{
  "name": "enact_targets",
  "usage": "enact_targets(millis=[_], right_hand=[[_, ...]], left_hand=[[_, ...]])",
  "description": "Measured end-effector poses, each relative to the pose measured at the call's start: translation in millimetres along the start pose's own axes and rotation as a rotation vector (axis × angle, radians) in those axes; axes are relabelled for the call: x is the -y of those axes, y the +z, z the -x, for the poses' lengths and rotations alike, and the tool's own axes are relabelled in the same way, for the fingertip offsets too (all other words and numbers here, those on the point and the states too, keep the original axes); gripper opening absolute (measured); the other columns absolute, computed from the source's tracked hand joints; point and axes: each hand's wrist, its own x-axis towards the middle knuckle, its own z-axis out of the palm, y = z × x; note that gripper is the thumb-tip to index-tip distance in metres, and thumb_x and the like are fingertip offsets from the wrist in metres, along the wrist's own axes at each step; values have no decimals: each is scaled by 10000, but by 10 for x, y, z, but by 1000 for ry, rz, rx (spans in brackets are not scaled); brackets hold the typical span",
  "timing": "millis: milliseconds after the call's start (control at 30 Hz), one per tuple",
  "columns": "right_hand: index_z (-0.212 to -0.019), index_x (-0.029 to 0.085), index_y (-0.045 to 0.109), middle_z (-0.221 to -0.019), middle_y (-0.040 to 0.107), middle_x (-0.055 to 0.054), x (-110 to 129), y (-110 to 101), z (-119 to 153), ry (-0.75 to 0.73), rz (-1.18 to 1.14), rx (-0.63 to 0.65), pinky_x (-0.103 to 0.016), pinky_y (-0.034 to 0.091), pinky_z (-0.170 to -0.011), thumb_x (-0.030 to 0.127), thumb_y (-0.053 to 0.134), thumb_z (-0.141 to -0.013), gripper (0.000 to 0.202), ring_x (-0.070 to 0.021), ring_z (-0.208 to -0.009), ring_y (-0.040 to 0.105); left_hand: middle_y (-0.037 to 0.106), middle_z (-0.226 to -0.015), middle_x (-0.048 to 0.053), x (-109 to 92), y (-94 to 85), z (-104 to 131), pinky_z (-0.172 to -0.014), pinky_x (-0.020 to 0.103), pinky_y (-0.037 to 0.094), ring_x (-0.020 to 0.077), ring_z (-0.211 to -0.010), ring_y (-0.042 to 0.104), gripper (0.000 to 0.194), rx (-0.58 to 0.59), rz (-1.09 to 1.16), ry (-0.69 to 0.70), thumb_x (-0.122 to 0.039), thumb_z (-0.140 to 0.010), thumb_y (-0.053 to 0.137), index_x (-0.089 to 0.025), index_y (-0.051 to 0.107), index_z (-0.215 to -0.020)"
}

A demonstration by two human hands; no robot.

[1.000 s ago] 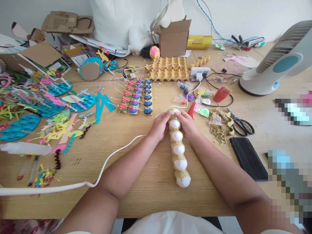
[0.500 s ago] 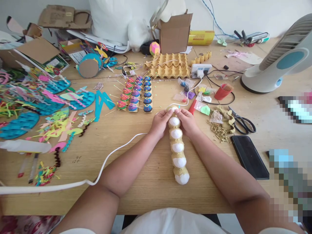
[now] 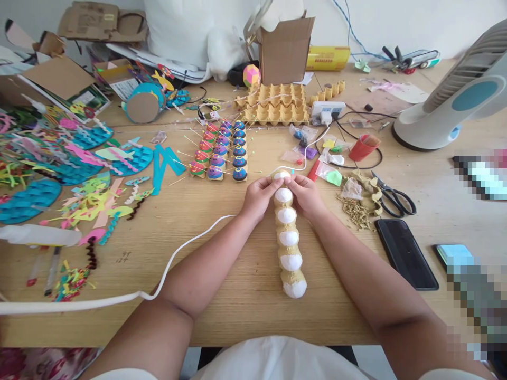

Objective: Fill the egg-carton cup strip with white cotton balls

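A strip of egg carton [image 3: 289, 238] lies lengthwise on the table before me, its row of humps capped in white. My left hand [image 3: 259, 198] grips the far end from the left, thumb and fingers pressed together. From the other side my right hand [image 3: 303, 194] pinches that same end, so both thumbs meet near the white top of the farthest hump. Beyond my hands stand painted egg-carton strips [image 3: 216, 158] in red, purple and blue, with thin sticks poking out.
Left are blue carton pieces [image 3: 29, 200], paper scraps and a white bottle [image 3: 39, 235]. A white cable [image 3: 174, 258] crosses beside my left arm. To the right lie scissors [image 3: 396, 200], a phone [image 3: 406, 253] and a red cup [image 3: 363, 149]; a fan [image 3: 455, 100] stands behind.
Both hands keep their hold at the far end of the strip, with the thumbs shifting very slightly. The view has tilted a little; the strip stays in place.
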Motion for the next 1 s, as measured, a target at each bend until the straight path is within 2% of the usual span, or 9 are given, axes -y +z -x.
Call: enact_targets(millis=[333,500,567,700,900,1000], right_hand=[[-749,217,719,-688,689,55,9,-15,-6,11,-11,-14,-283,451,-648,618,1091,-515,595,-104,-640,544],[-777,222,735,-712,701,51,0,-17,-9,7,-9,0,-284,457,-654,625,1088,-522,593,-110,-658,567],[-787,226,726,-727,700,49,-4,-20,-13,-2,0,-1,-292,469,-666,638,1080,-532,600,-116,-668,567],[-806,229,709,-727,681,55,-17,-25,-20,-18,20,-6,-296,472,-668,661,1070,-537,624,-116,-669,552],[-780,226,720,-722,689,62,-33,-33,-17,-21,-25,15,-272,468,-662,587,1082,-589,546,-103,-668,563],[-788,232,745,-725,699,45,-21,-31,-16,-14,-58,46,-298,517,-713,659,1057,-596,563,-132,-706,602]], left_hand=[[864,-870,24,27,-40,-37,-773,264,540,144,-764,727,535,17,-16,-43,-631,-620,1052,-186,879,-862],[831,-804,-3,9,-31,-49,-730,251,516,120,-710,681,587,16,33,-96,-628,-530,1088,-178,845,-819],[810,-782,-8,-17,-13,-39,-737,259,517,124,-713,679,608,49,72,-115,-629,-517,1095,-174,828,-818],[808,-816,14,-56,24,-7,-771,286,532,150,-763,706,627,152,147,-130,-665,-588,1067,-171,817,-882],[815,-818,1,-72,54,11,-801,294,553,152,-768,723,567,83,183,-139,-591,-588,1089,-182,832,-884],[819,-827,6,-78,47,5,-790,302,547,156,-759,720,542,66,163,-158,-577,-598,1086,-185,822,-863]])
